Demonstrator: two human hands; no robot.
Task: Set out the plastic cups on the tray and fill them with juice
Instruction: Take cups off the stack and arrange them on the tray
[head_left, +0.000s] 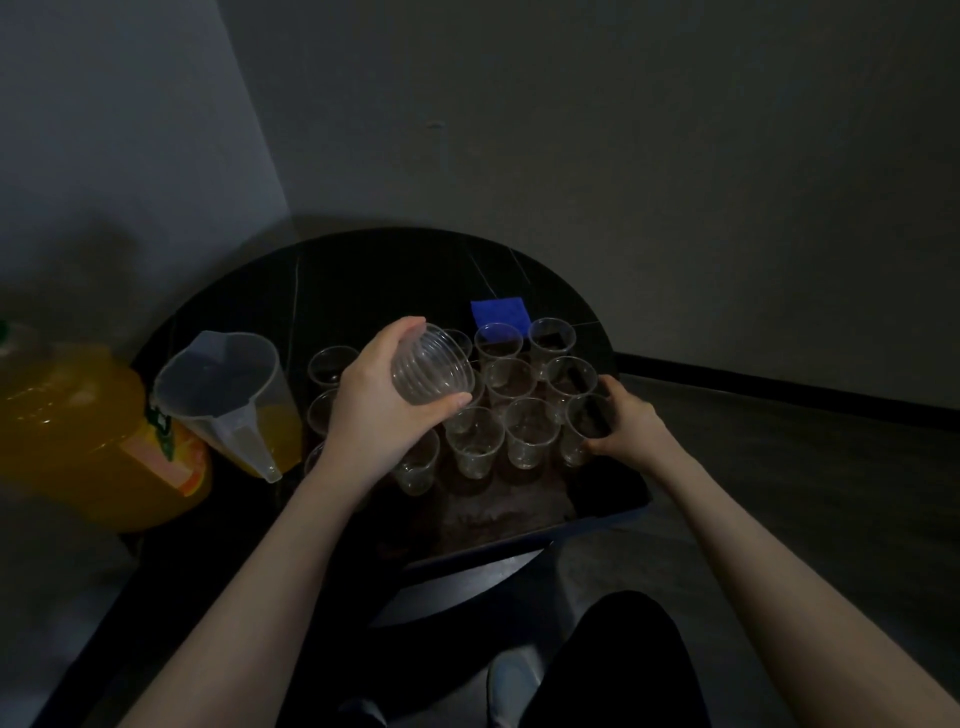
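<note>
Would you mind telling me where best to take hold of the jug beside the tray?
Probably round the jug's upper body from its left side: the spout points toward the viewer, the tray's cups crowd its right, and no handle is clearly visible.

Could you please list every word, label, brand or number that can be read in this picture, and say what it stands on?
No text can be read.
Juice bottle: its orange and green label bears print, too dark and blurred to read.
Plastic jug: no markings can be made out.
Clear cups, tray and blue cloth: no writing shows.
</note>
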